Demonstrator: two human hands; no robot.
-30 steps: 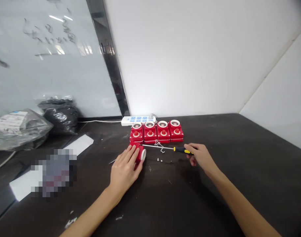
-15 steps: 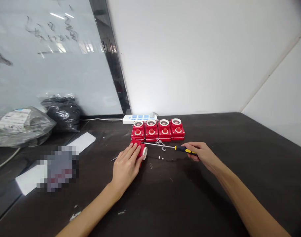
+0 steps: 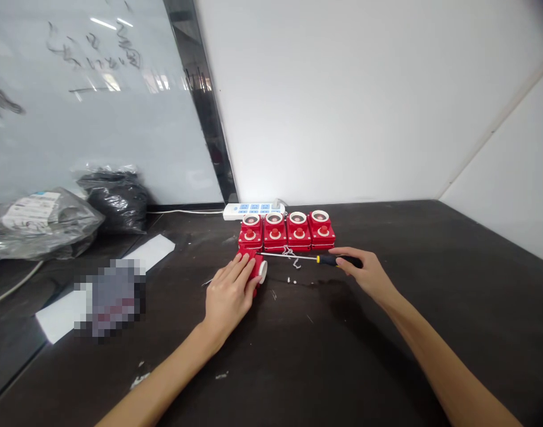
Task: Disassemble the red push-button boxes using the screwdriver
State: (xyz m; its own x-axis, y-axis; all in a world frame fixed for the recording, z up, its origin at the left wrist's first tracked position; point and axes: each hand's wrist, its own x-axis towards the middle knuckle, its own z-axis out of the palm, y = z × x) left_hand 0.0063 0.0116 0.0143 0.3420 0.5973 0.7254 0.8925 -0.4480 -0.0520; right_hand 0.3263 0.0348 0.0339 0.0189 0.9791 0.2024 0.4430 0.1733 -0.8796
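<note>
My left hand (image 3: 230,292) is wrapped over a red box-shaped device (image 3: 256,271) with a white ring. The device lies tipped on the table, its ring facing right, and my fingers cover much of it. Between the thumb and fingers of my right hand (image 3: 360,267) is the dark-and-yellow handle of a screwdriver (image 3: 293,256). The shaft runs level to the left, its tip at the device's upper edge; the exact contact is too small to see. Just behind stand several matching red devices (image 3: 275,232) in a row, each with a white ring and a red knob.
A white power strip (image 3: 253,211) lies behind the row, against the wall. White scraps (image 3: 293,281) and a curled pale strip (image 3: 294,259) are near the screwdriver. To the left are white paper (image 3: 158,252), a blurred-out object and plastic bags (image 3: 115,198) on the dark table (image 3: 298,367).
The screwdriver handle has rolled in my right hand, so its yellow patch no longer shows, and those fingers are straighter. My left hand stays on the device. The view has shifted slightly.
</note>
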